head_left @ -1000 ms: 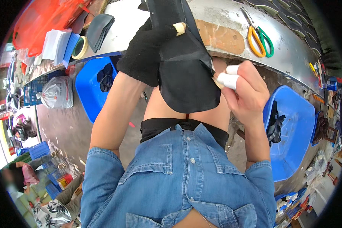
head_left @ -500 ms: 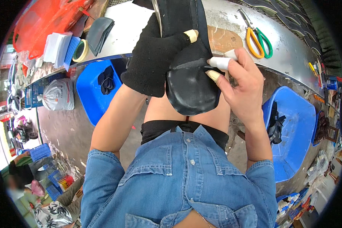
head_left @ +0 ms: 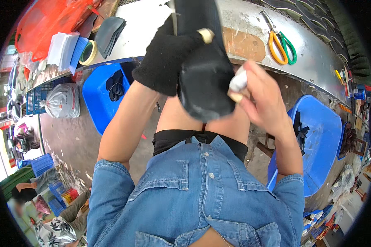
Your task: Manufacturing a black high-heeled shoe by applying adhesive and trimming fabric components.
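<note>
My left hand [head_left: 167,61], in a black glove with a pale cover on the thumb, is closed around a black leather shoe upper [head_left: 206,92]. The long part of the upper reaches up over the table edge, and its rounded, shiny end hangs above my lap. Beside its right edge is my right hand [head_left: 264,96], bare except for white and yellowish finger covers. Its fingers are curled toward the thumb and blurred by motion. Whatever lies between them is hidden, and I cannot tell whether they touch the upper.
On the metal table [head_left: 245,16] lie a brown board [head_left: 245,44], snips with orange and green handles [head_left: 281,48], a tape roll [head_left: 88,53] and dark sheets [head_left: 112,37]. Blue bins holding black pieces stand below, one left [head_left: 95,96], one right [head_left: 319,152]. Another person sits at lower left.
My right hand has shifted slightly right and down from the crease across the upper, and its fingers have curled in. The upper's rounded end has risen a little, with my left hand still holding it.
</note>
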### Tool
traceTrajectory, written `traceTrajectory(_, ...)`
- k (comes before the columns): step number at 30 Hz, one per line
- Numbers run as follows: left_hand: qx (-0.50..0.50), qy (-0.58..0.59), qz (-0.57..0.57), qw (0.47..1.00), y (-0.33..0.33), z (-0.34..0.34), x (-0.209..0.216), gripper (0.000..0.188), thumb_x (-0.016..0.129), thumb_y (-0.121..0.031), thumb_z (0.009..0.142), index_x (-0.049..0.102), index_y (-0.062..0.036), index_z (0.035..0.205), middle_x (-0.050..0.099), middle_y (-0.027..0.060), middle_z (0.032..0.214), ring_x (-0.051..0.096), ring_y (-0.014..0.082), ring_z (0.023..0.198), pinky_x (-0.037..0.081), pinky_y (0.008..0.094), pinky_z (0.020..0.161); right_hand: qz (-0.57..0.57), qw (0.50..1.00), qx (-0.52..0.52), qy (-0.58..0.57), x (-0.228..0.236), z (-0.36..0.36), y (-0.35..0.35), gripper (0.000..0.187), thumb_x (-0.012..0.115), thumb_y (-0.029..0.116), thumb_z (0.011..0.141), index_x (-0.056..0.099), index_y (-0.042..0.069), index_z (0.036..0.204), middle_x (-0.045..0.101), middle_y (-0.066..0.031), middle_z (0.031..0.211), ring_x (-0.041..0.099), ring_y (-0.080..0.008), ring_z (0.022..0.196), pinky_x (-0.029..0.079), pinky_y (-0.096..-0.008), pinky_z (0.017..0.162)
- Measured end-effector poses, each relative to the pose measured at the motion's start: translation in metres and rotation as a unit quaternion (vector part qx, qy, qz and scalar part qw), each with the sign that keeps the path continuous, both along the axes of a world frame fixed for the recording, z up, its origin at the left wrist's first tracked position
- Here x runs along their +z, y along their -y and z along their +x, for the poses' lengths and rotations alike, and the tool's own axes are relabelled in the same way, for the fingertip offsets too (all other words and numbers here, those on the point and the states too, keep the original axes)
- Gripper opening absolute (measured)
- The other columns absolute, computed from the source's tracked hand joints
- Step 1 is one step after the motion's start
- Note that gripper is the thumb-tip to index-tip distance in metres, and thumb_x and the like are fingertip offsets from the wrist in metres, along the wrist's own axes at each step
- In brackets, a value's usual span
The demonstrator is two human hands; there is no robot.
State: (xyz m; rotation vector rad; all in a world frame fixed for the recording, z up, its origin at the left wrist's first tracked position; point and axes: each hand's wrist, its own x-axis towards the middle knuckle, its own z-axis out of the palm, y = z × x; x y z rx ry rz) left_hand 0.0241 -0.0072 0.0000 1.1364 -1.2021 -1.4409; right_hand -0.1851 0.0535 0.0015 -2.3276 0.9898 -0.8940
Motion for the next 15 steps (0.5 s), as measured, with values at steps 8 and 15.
traceTrajectory(8,0.071,-0.217,-0.027,0.973,0.004,-0.015,-0.001,0.032,0.062,-0.01,0.08,0.055,-0.0043,0.111,0.062,0.009,0.099,0.061,0.0203,0.089,0.05,0.0315,0.079,-0.105,0.985,-0.108,0.079,0.017,0.02,-0.006,0.045,0.077,0.012,0.054,0.06,0.002,0.095,0.051,-0.0115,0.089,0.054,-0.0268,0.078,0.045,-0.0324,0.063)
traceTrajectory(15,0.061,-0.278,0.013,0.958,0.009,-0.007,-0.016,0.027,0.062,-0.012,0.081,0.055,-0.0052,0.107,0.061,0.0075,0.095,0.06,0.0186,0.089,0.048,0.0308,0.077,-0.247,0.956,-0.156,0.018,-0.008,0.057,0.007,0.025,0.07,0.007,0.059,0.06,0.006,0.082,0.05,-0.0069,0.083,0.053,-0.0233,0.075,0.044,-0.0339,0.059)
